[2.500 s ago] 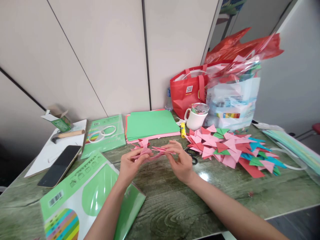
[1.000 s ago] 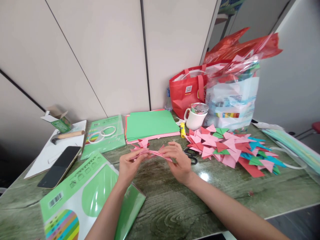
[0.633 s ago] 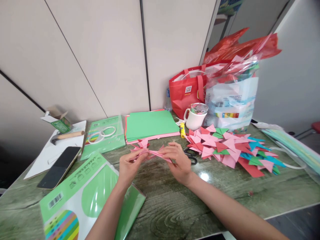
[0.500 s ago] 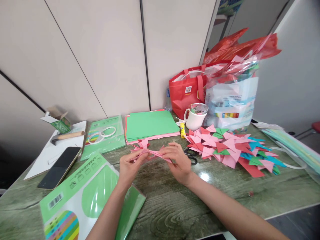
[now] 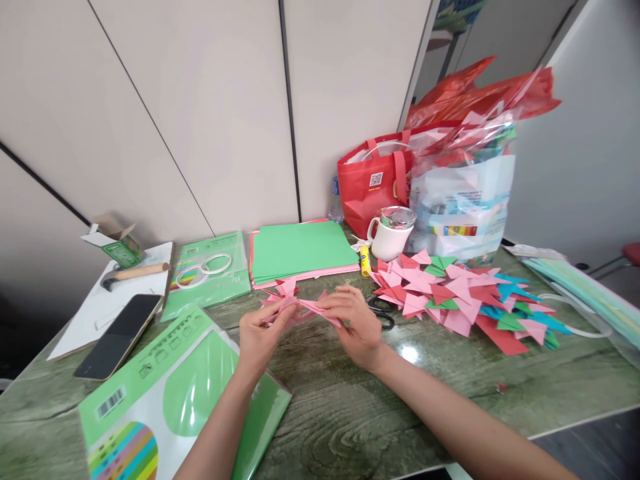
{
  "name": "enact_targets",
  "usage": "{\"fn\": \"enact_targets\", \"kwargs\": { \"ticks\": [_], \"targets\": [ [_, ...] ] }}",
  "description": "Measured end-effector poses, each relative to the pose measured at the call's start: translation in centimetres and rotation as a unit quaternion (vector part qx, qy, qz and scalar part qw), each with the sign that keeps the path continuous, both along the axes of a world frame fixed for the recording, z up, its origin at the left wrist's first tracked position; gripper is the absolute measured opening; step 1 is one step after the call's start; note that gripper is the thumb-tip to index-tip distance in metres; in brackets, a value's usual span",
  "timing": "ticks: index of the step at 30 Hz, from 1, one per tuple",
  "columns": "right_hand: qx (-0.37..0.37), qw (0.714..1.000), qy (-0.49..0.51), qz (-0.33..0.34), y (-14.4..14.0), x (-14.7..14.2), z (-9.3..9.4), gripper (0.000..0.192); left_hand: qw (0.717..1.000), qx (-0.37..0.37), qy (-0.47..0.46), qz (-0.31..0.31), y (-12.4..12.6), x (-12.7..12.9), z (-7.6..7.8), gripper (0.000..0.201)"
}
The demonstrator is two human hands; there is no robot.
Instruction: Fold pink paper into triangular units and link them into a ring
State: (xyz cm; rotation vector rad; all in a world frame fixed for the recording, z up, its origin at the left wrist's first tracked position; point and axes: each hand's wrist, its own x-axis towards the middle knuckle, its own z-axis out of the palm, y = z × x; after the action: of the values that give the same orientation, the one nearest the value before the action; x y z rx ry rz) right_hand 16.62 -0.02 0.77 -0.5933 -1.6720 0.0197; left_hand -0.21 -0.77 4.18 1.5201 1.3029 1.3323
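Note:
My left hand (image 5: 259, 333) and my right hand (image 5: 356, 325) both pinch a pink folded paper piece (image 5: 306, 307), held just above the green wood-grain table (image 5: 350, 413). The left fingers grip its left end, the right fingers its right end. More pink folded pieces (image 5: 287, 287) lie right behind it. A pile of pink, red, green and blue folded triangles (image 5: 465, 297) spreads to the right of my right hand. Black scissors (image 5: 381, 312) lie partly hidden behind that hand.
A stack of green and pink sheets (image 5: 301, 250) lies behind my hands. Left: paper packs (image 5: 165, 393), a phone (image 5: 119, 333), tape rolls (image 5: 203, 267), a hammer (image 5: 133, 272), a small box (image 5: 117, 241). Back right: a white mug (image 5: 393, 235), a glue stick (image 5: 365, 261), red (image 5: 373, 183) and plastic bags (image 5: 463, 193).
The pink piece was turned and drawn out between my hands, then held nearly still over the last second. The view barely shifted.

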Motion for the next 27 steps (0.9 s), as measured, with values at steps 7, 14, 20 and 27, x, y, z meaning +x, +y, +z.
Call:
{"fn": "enact_targets", "kwargs": {
  "ticks": [7, 14, 20, 27],
  "targets": [
    [0.011, 1.0, -0.002, -0.005, 0.07, 0.05, -0.2, 0.027, 0.999, 0.032, 0.039, 0.019, -0.1, 0.14, -0.02, 0.015],
    [0.011, 1.0, -0.002, 0.021, 0.07, -0.05, -0.22, 0.029, 0.999, 0.029, 0.044, 0.013, -0.02, -0.06, -0.14, 0.017],
    [-0.021, 0.999, 0.01, 0.038, 0.2, -0.04, -0.3, 0.027, 0.999, 0.035, 0.013, -0.026, 0.21, -0.29, 0.12, 0.015],
    [-0.081, 0.995, 0.063, 0.002, 0.1, -0.15, -0.41, 0.025, 0.995, 0.022, 0.06, -0.075, 0.2, -0.48, 0.4, 0.014]
  ]
}}
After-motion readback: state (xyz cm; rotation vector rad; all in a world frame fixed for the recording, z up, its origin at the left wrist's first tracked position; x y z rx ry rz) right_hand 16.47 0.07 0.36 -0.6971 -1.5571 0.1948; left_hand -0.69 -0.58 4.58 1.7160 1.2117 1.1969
